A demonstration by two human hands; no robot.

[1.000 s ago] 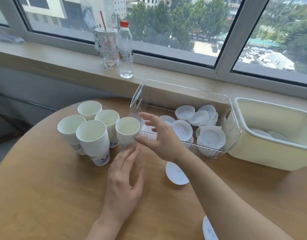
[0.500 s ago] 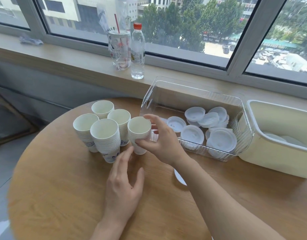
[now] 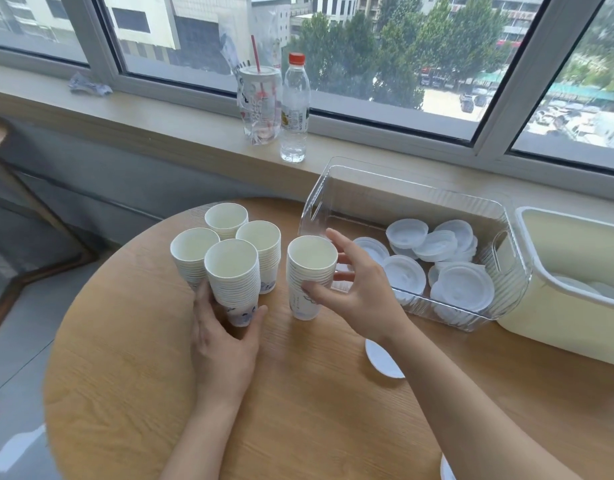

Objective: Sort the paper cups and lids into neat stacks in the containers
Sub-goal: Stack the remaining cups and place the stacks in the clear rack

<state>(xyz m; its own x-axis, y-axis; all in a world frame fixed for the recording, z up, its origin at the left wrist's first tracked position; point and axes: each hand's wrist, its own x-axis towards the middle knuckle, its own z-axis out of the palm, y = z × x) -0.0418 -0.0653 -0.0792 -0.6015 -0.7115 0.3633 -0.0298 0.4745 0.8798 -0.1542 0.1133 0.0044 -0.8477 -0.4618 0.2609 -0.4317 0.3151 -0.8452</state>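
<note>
Several stacks of white paper cups stand on the round wooden table (image 3: 132, 393). My left hand (image 3: 222, 341) wraps around the base of the nearest stack (image 3: 232, 275). My right hand (image 3: 354, 289) grips the rightmost stack (image 3: 310, 268), thumb in front, fingers behind. Three other stacks (image 3: 225, 220) stand behind them. A clear plastic bin (image 3: 336, 192) to the right holds several loose white lids (image 3: 461, 285). A cream bin (image 3: 534, 327) beside it has lids inside.
One loose lid (image 3: 383, 360) lies on the table under my right forearm, and another (image 3: 445, 471) shows at the bottom edge. A water bottle (image 3: 294, 109) and a plastic drink cup with a straw (image 3: 258, 102) stand on the windowsill behind the table.
My left hand slid forward from the bare table and closed around the nearest stack. My right hand closed on the rightmost stack. The camera swung left.
</note>
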